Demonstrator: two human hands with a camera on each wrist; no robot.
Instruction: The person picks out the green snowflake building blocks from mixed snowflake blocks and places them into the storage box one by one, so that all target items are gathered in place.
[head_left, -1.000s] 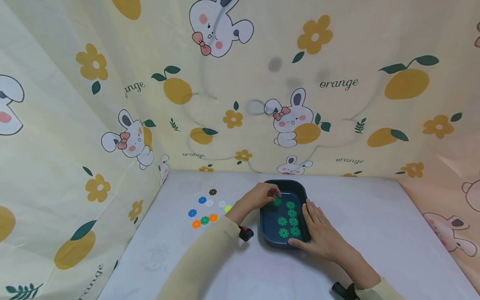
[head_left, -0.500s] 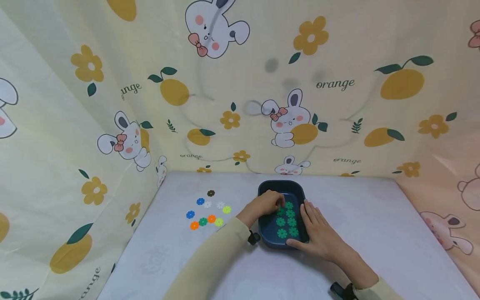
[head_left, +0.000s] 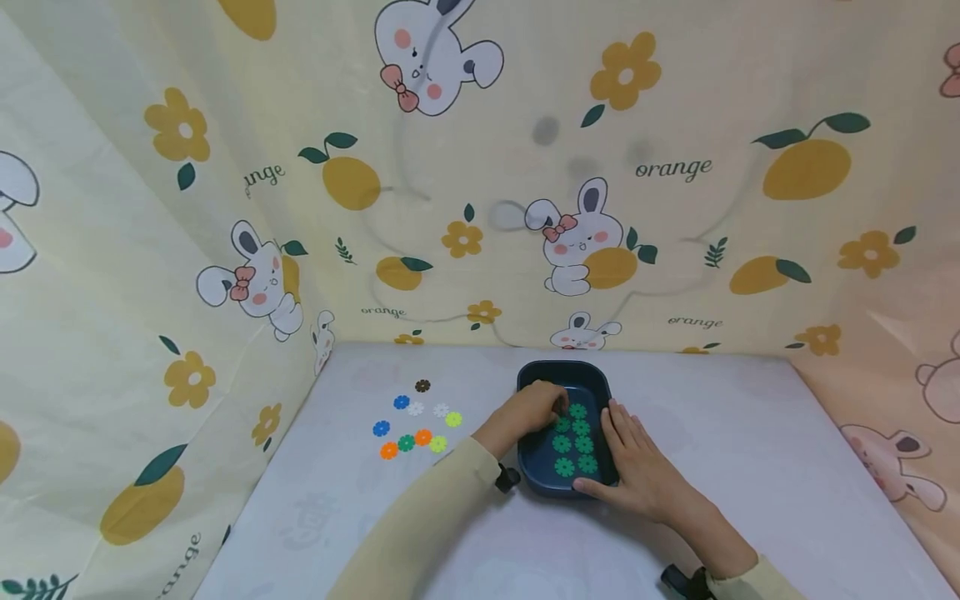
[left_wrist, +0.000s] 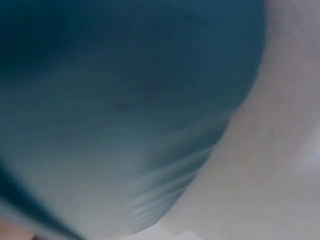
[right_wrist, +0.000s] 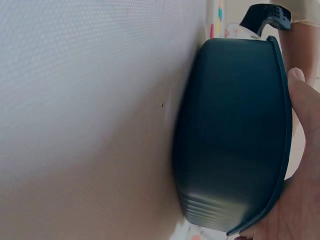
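Observation:
In the head view a dark blue tray (head_left: 536, 467) stands on the white table. My left hand (head_left: 527, 410) reaches over its left rim, fingers curled down onto a green snowflake disc (head_left: 562, 425); it seems to pinch this disc, though the fingertips are partly hidden. More green discs (head_left: 583, 443) lie flat in two columns on the tray floor. Along the right wall rests my right hand (head_left: 641, 467), fingers straight and thumb at the near rim. The right wrist view shows the tray's outer wall (right_wrist: 230, 125) and the thumb (right_wrist: 300, 90) by its rim.
Left of the tray lie loose notched discs: blue (head_left: 382, 428), orange (head_left: 388, 451), yellow-green (head_left: 453, 419), white (head_left: 441, 410), brown (head_left: 423, 386) and one green (head_left: 406, 443). A printed curtain (head_left: 480, 167) hangs behind the table.
My left hand has moved a green disc from the tray's upper left down to the top of the left column, then stays almost still. My right hand keeps its place on the tray.

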